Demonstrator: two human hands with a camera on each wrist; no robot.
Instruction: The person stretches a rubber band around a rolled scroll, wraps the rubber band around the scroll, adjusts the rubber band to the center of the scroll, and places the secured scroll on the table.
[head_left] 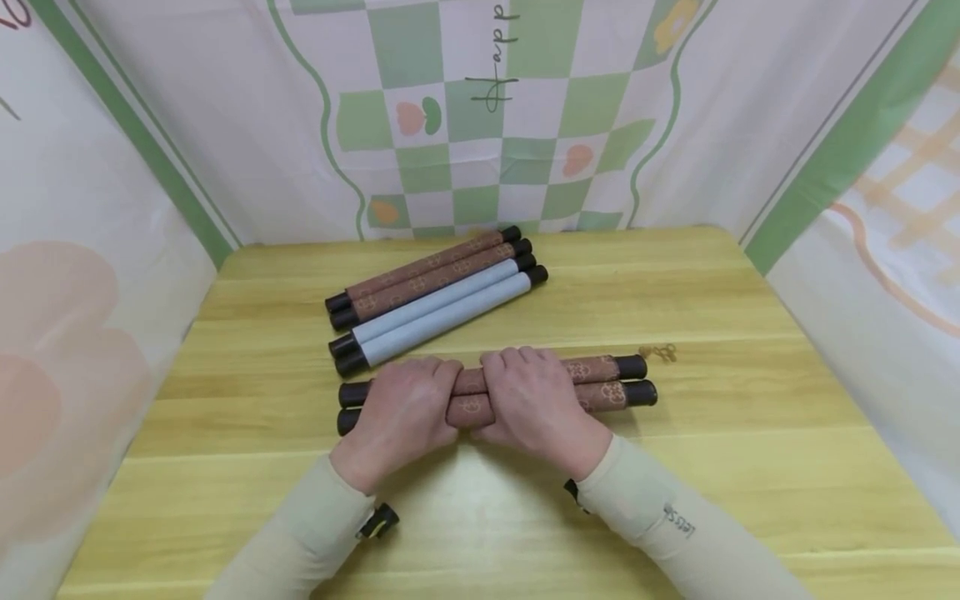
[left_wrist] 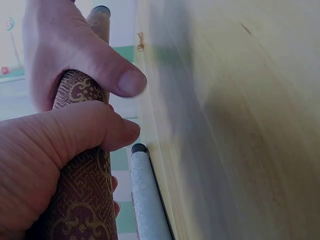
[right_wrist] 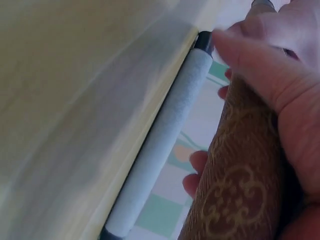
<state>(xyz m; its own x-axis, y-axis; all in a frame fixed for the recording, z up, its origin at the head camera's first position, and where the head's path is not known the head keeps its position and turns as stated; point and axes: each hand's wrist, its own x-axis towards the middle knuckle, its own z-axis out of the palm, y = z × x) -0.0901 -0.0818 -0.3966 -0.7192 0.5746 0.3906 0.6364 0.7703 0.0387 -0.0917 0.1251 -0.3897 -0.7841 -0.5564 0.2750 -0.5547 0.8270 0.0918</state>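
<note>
Both hands grip a brown scroll (head_left: 471,408) with a pale gold floral pattern, wound on two parallel rollers with black end knobs. My left hand (head_left: 408,408) is curled round the two rollers left of the middle, and my right hand (head_left: 536,404) holds them just to the right. A short stretch of patterned cloth shows between the hands. In the left wrist view, my left thumb lies along the scroll (left_wrist: 82,200), above the tabletop. Fingertips wrap the far side of the scroll (right_wrist: 235,200) in the right wrist view.
Behind the hands lie a light blue scroll (head_left: 450,312) and another brown scroll (head_left: 435,271), side by side and slanted. A small brown knotted cord (head_left: 663,352) is near the right end knobs. The wooden table (head_left: 750,450) meets printed cloth walls (head_left: 480,167) at the back and sides.
</note>
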